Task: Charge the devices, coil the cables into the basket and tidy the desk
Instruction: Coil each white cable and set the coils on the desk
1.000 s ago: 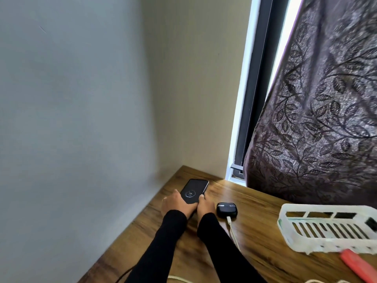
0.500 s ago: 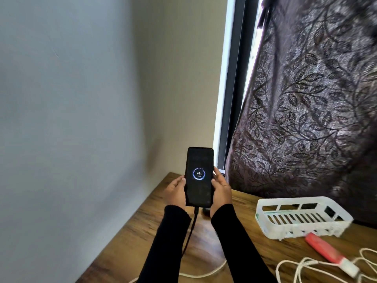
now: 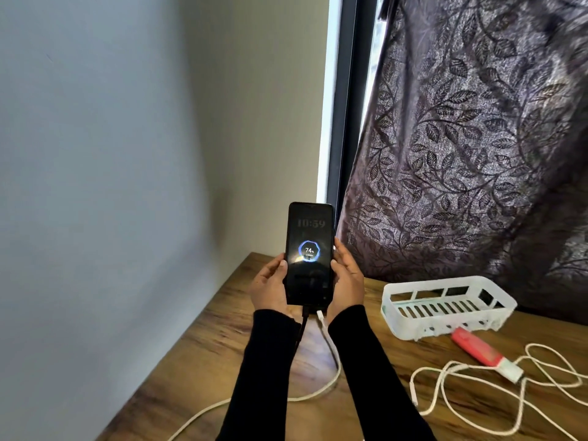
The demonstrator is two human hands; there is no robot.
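Note:
A black phone (image 3: 309, 253) stands upright above the wooden desk (image 3: 203, 354), its screen lit with a charging ring reading 74. My left hand (image 3: 269, 286) grips its left edge and my right hand (image 3: 347, 280) grips its right edge. A black cable (image 3: 302, 326) is plugged into the phone's bottom. A white cable (image 3: 331, 351) runs from just below the phone across the desk toward the front. A white slotted basket (image 3: 445, 305) sits to the right, with nothing visible inside.
A red device (image 3: 477, 348) lies in front of the basket, with a loose white cable (image 3: 477, 393) tangled around it. A grey wall is on the left. A dark leaf-patterned curtain (image 3: 461, 138) hangs behind the desk.
The phone lay flat at the desk's back corner a second ago. Both hands lifted it upright and toward me. The small black case beside it is out of sight now.

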